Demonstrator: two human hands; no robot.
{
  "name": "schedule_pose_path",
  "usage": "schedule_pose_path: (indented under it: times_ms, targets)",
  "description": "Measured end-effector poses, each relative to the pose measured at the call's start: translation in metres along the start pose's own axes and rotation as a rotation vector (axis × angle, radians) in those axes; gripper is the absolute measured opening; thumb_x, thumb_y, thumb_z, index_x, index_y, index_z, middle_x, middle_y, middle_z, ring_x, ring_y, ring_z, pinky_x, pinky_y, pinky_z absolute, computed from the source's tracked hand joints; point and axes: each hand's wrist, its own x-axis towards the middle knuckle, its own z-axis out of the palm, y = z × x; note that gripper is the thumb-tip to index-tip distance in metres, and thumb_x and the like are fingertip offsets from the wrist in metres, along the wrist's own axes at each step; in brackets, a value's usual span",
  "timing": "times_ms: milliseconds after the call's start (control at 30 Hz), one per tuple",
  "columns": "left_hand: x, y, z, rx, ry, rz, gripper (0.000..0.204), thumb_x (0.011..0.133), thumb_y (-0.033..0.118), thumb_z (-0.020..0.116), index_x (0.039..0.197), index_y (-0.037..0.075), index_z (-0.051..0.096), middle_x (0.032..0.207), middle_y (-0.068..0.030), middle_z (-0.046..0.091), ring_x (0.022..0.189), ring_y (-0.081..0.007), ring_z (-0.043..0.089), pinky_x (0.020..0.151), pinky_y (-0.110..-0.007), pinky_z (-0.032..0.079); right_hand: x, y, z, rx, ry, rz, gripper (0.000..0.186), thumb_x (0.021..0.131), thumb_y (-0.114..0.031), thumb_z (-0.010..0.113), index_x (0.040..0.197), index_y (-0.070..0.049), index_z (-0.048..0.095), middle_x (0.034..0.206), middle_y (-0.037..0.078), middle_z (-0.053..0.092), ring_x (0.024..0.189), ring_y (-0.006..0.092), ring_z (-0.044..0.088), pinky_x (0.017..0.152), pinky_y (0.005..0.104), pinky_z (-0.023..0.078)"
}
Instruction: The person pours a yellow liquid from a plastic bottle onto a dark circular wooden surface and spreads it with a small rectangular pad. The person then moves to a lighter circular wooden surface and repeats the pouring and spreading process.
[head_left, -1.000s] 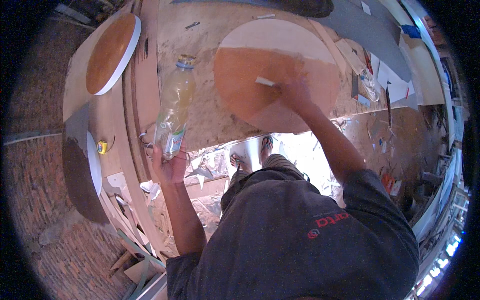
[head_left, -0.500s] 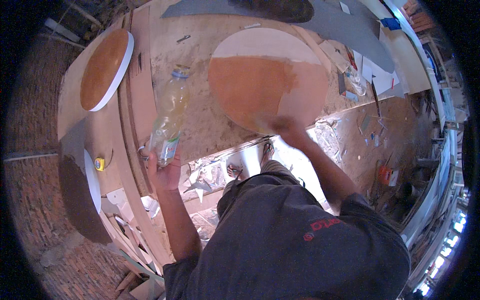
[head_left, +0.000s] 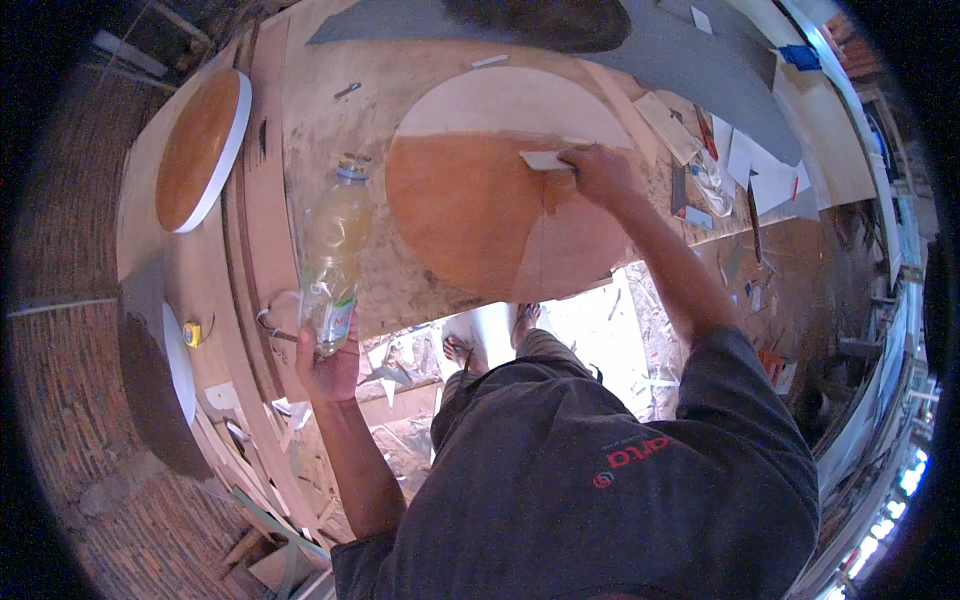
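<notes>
My left hand point(head_left: 330, 355) grips the lower part of a clear plastic bottle point(head_left: 335, 245) of pale yellowish liquid, its cap end pointing up the picture. My right hand point(head_left: 600, 175) is closed on a small pale flat spreader point(head_left: 543, 161), which rests on a large round board point(head_left: 455, 200). The board has a pale, uncoated-looking band at the far side, a wet orange-brown coat over much of it and a lighter area at the right. It lies on a dusty wooden worktable point(head_left: 370, 120).
A brown white-edged disc point(head_left: 195, 150) and a yellow tape measure point(head_left: 193, 334) are at left. Dark grey sheets point(head_left: 690, 60) lie along the far side. Wood offcuts, white scraps point(head_left: 760, 170) and tools lie at right. Littered floor point(head_left: 725, 300) shows beyond the table edge.
My right hand swept down toward the board's near edge, then moved back up to its upper right area with the spreader. My left hand still holds the bottle.
</notes>
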Motion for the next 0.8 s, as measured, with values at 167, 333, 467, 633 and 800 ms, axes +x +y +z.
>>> schedule_pose_path:
  times_ms: [167, 333, 467, 633, 800]
  targets:
    - [-0.007, -0.015, 0.003, 0.009, 0.001, -0.002, 0.060, 0.093, 0.027, 0.073, 0.141, -0.003, 0.053, 0.141, -0.0173, 0.061, 0.126, -0.0318, 0.062, 0.113, -0.047, 0.048, 0.028, 0.008, -0.032, 0.027, -0.086, 0.111, 0.028, 0.092, -0.014, 0.060, 0.113, -0.020, 0.077, 0.106, 0.013, 0.076, 0.103, 0.0365, 0.071, 0.087, 0.0512, 0.057]
    - [-0.006, -0.021, 0.011, 0.042, -0.017, 0.001, 0.053, 0.095, 0.024, 0.070, 0.138, -0.002, 0.055, 0.140, -0.0167, 0.062, 0.127, -0.0304, 0.063, 0.113, -0.047, 0.047, 0.026, -0.011, -0.021, -0.123, -0.247, 0.099, 0.027, 0.091, -0.015, 0.060, 0.110, -0.020, 0.078, 0.104, 0.015, 0.075, 0.097, 0.0369, 0.073, 0.084, 0.0511, 0.058]
    - [-0.005, -0.019, 0.020, 0.047, 0.030, -0.040, 0.050, 0.097, 0.022, 0.069, 0.138, -0.003, 0.055, 0.139, -0.0169, 0.062, 0.128, -0.0299, 0.062, 0.113, -0.048, 0.048, -0.030, -0.041, -0.004, -0.048, -0.171, 0.055, 0.028, 0.086, -0.016, 0.064, 0.109, -0.021, 0.080, 0.096, 0.015, 0.075, 0.091, 0.0361, 0.073, 0.079, 0.0498, 0.059]
    - [-0.003, -0.011, 0.005, 0.047, 0.010, -0.078, 0.051, 0.097, 0.021, 0.068, 0.139, -0.004, 0.053, 0.140, -0.0179, 0.061, 0.129, -0.0306, 0.061, 0.111, -0.048, 0.049, -0.109, -0.097, -0.027, 0.034, -0.363, 0.039, 0.030, 0.082, -0.016, 0.067, 0.108, -0.021, 0.080, 0.090, 0.013, 0.074, 0.084, 0.0352, 0.073, 0.075, 0.0491, 0.058]
    - [0.002, -0.002, -0.010, 0.028, -0.014, -0.125, 0.050, 0.098, 0.019, 0.068, 0.140, -0.003, 0.052, 0.141, -0.0177, 0.059, 0.129, -0.0315, 0.060, 0.110, -0.048, 0.050, -0.168, -0.133, -0.035, 0.074, -0.193, -0.085, 0.034, 0.080, -0.013, 0.066, 0.110, -0.022, 0.080, 0.090, 0.014, 0.074, 0.084, 0.0347, 0.073, 0.076, 0.0501, 0.057]
